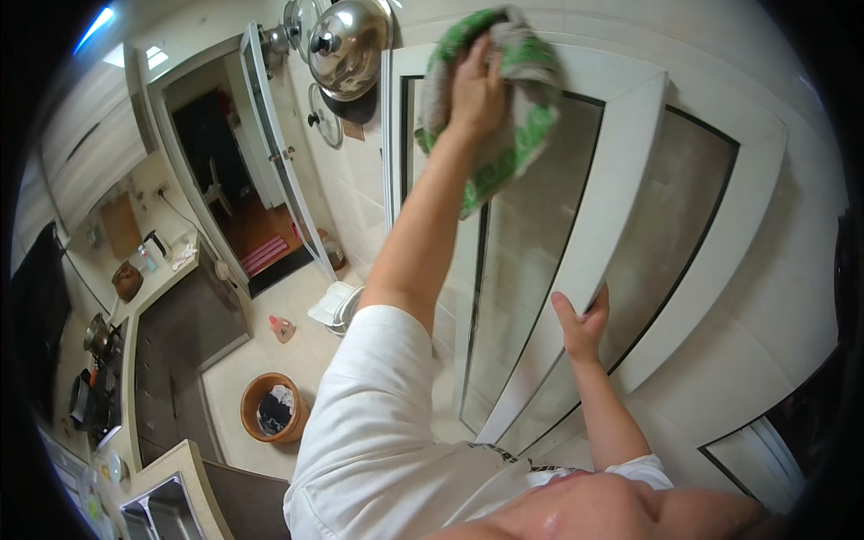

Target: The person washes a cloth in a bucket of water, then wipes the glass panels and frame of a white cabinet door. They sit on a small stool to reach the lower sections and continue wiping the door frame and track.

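Observation:
Stretched far up, my left hand [478, 94] presses a green and beige patterned towel [516, 145] against the top of a white-framed glass door [540, 223]. The towel drapes over the upper frame and part of the glass, hiding what lies beneath it. Lower down, my right hand [584, 320] grips the door's edge, its thumb on the near face and its fingers partly hidden behind. Behind this door, a second white-framed glass panel [675, 196] shows to the right.
Pot lids [347, 50] hang on the tiled wall beside the door. A brown bin [277, 412] with a dark liner and a small bottle [282, 329] stand on the floor. Counters with a stove [111, 364] and a sink [165, 509] run along the left, near an open doorway [236, 175].

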Demonstrator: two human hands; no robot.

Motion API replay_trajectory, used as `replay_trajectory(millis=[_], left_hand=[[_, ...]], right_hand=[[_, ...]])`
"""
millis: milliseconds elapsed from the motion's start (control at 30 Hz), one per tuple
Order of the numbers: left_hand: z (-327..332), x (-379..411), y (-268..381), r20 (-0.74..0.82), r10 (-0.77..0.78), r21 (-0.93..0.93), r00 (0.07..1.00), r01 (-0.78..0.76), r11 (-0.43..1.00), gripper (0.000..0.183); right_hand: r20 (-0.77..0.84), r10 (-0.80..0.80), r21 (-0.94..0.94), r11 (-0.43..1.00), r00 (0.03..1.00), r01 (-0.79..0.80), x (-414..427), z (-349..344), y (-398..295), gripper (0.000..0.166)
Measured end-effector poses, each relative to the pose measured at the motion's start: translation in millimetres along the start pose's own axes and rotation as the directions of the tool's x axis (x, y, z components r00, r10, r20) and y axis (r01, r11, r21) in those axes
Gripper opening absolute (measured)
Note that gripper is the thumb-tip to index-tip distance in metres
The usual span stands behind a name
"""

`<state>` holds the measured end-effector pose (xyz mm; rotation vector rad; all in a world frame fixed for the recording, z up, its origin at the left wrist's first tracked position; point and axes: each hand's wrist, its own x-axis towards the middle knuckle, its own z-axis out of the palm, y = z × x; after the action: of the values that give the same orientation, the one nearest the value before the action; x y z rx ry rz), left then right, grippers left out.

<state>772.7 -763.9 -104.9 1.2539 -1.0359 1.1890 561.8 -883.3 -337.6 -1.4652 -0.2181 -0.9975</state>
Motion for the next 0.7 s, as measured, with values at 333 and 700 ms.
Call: replay_trajectory(millis=[333, 700], left_hand=[[-66, 18, -120, -0.209, -0.032, 0.376, 0.977, 0.111, 0.92, 0.04], [30, -58, 111, 0.186, -0.108, -0.068, 0.977, 0.123, 0.99, 0.053]], right_hand=[[0.034, -0.059, 0.003, 0.998, 0.998, 0.058, -2, -1, 10, 0.039], [0.03, 0.109, 0.242, 0.963, 0.994, -0.114, -9, -24, 53, 0.063]])
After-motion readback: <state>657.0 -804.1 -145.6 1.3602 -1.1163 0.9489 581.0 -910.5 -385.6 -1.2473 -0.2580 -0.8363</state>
